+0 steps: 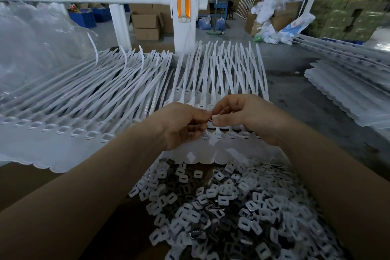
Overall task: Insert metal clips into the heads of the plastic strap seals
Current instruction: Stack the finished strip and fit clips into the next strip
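Note:
A sheet of joined white plastic strap seals [223, 82] lies in front of me, straps fanning away, heads [230, 134] toward me. My left hand [181, 122] and my right hand [247, 116] meet above those heads. Between their fingertips they pinch one small metal clip [211, 120]; I cannot tell which hand bears it more. A big heap of loose metal clips [238, 207] spreads just below my wrists. My palms hide some of the seal heads.
Another seal sheet [69, 99] overlaps on the left, beside clear plastic bags [35, 44]. Stacked seal sheets [346, 91] lie at the right. A white railing post [184, 8] stands behind; cardboard boxes [146, 25] sit on the floor beyond.

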Demonstrator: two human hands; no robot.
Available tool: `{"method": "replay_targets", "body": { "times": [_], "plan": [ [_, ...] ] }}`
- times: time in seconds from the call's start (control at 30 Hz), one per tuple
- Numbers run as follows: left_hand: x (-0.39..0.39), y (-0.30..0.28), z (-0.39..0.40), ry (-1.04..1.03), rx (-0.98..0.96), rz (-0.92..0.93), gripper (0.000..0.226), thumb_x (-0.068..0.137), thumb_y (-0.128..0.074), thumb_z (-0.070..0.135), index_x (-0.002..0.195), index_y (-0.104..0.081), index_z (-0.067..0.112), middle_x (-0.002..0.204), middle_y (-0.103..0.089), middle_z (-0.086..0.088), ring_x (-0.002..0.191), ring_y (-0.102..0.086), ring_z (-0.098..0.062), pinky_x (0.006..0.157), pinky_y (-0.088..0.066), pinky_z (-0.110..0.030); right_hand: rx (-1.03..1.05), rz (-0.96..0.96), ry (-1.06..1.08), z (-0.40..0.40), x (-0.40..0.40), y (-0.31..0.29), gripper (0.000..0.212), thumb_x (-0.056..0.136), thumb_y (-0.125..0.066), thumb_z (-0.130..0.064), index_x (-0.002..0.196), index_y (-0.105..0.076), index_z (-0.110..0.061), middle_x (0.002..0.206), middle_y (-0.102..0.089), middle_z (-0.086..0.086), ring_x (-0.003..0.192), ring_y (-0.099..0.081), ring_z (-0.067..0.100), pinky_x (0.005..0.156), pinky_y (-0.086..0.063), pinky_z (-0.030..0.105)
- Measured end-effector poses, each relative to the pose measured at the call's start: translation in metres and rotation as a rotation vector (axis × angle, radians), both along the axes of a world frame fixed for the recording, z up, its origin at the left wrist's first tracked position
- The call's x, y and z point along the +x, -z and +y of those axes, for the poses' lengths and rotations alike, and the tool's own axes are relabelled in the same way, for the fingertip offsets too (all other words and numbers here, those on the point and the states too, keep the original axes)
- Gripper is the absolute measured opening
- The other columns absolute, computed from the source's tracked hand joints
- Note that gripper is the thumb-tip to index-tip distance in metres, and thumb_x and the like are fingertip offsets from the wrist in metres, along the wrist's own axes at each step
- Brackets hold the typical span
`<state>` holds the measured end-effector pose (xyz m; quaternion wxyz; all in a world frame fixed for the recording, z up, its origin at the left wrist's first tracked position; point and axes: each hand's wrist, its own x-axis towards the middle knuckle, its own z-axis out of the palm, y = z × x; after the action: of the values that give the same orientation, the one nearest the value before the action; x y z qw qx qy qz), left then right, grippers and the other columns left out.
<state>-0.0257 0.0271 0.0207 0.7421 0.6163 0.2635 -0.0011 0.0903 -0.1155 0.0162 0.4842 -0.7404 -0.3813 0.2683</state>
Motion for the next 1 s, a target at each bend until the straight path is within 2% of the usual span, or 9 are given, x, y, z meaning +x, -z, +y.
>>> {"method": "replay_targets", "body": {
  "times": [0.1, 0.2, 0.27, 0.37, 0.5, 0.7, 0.8, 0.9, 1.0],
  "plan": [
    [0.000, 0.000, 0.000, -0.002, -0.020, -0.006, 0.006, 0.090, -0.064, 0.008, 0.092, -0.067, 0.003, 0.065, -0.060, -0.003, 0.052, -0.056, -0.008, 0.045, -0.047, -0.017, -0.019, -0.015, 0.025, 0.001, -0.003, -0.001, 0.022, 0.063, -0.087, -0.024, 0.082, -0.076, -0.020, 0.088, -0.073, 0.007, 0.085, -0.067, 0.023, 0.090, -0.052, 0.048],
    [-0.001, -0.001, 0.000, 0.010, -0.022, -0.018, 0.005, 0.091, -0.063, 0.008, 0.091, -0.067, 0.005, 0.062, -0.060, -0.001, 0.052, -0.055, -0.007, 0.046, -0.048, -0.017, -0.031, -0.018, 0.044, 0.001, -0.005, -0.001, 0.020, 0.066, -0.086, -0.023, 0.084, -0.077, -0.019, 0.093, -0.074, 0.006, 0.100, -0.067, 0.028, 0.096, -0.049, 0.049],
    [-0.001, -0.002, 0.000, 0.010, -0.011, -0.029, 0.004, 0.091, -0.064, 0.009, 0.090, -0.067, 0.006, 0.060, -0.059, 0.000, 0.050, -0.055, -0.007, 0.046, -0.047, -0.016, -0.035, -0.017, 0.053, 0.001, -0.004, -0.001, 0.018, 0.069, -0.084, -0.024, 0.085, -0.077, -0.020, 0.092, -0.075, 0.002, 0.096, -0.068, 0.020, 0.091, -0.053, 0.041],
    [-0.001, -0.002, 0.001, 0.012, -0.012, -0.050, 0.006, 0.090, -0.066, 0.012, 0.090, -0.067, 0.006, 0.060, -0.060, 0.000, 0.049, -0.056, -0.006, 0.046, -0.048, -0.016, -0.025, -0.006, 0.069, 0.001, -0.004, -0.001, 0.015, 0.075, -0.080, -0.028, 0.087, -0.077, -0.020, 0.079, -0.073, -0.009, 0.061, -0.064, -0.004, 0.059, -0.048, 0.014],
    [-0.002, -0.003, 0.002, 0.015, -0.021, -0.116, 0.012, 0.088, -0.068, 0.014, 0.093, -0.069, 0.003, 0.068, -0.066, -0.002, 0.056, -0.061, -0.008, 0.052, -0.053, -0.017, 0.014, 0.007, 0.118, 0.001, -0.003, 0.000, 0.011, 0.083, -0.074, -0.024, 0.089, -0.075, -0.015, 0.069, -0.067, -0.009, 0.038, -0.049, -0.007, 0.038, -0.033, 0.007],
    [0.001, -0.001, 0.002, 0.031, 0.296, -0.156, 0.006, 0.089, -0.068, 0.010, 0.093, -0.070, 0.007, 0.072, -0.070, 0.000, 0.062, -0.065, -0.007, 0.062, -0.056, -0.019, -0.024, 0.013, 0.117, 0.000, 0.002, 0.000, 0.007, 0.082, -0.074, -0.026, 0.076, -0.076, -0.023, 0.064, -0.064, -0.011, 0.048, -0.050, -0.005, 0.041, -0.036, 0.010],
    [0.002, 0.000, 0.001, 0.047, 0.255, -0.167, 0.003, 0.088, -0.068, 0.007, 0.090, -0.070, 0.006, 0.071, -0.070, -0.002, 0.062, -0.067, -0.009, 0.059, -0.055, -0.019, 0.003, 0.049, 0.202, 0.000, 0.007, 0.001, 0.011, 0.085, -0.070, -0.025, 0.078, -0.078, -0.026, 0.070, -0.068, -0.010, 0.067, -0.051, 0.004, 0.049, -0.036, 0.019],
    [0.003, 0.001, 0.001, 0.073, 0.274, -0.164, 0.003, 0.088, -0.069, 0.008, 0.087, -0.071, 0.007, 0.072, -0.072, -0.002, 0.062, -0.068, -0.009, 0.056, -0.054, -0.018, 0.086, 0.107, 0.323, 0.001, 0.014, 0.003, 0.019, 0.090, -0.063, -0.018, 0.078, -0.077, -0.021, 0.069, -0.069, -0.008, 0.065, -0.053, 0.007, 0.057, -0.038, 0.020],
    [0.005, 0.003, -0.002, 0.108, 0.425, -0.178, 0.006, 0.089, -0.069, 0.010, 0.084, -0.072, 0.012, 0.071, -0.073, 0.000, 0.063, -0.068, -0.007, 0.058, -0.053, -0.016, 0.086, 0.115, 0.339, 0.001, 0.016, 0.004, 0.019, 0.091, -0.061, -0.017, 0.081, -0.076, -0.021, 0.069, -0.070, -0.008, 0.061, -0.053, 0.006, 0.062, -0.038, 0.023]
  ]
}}
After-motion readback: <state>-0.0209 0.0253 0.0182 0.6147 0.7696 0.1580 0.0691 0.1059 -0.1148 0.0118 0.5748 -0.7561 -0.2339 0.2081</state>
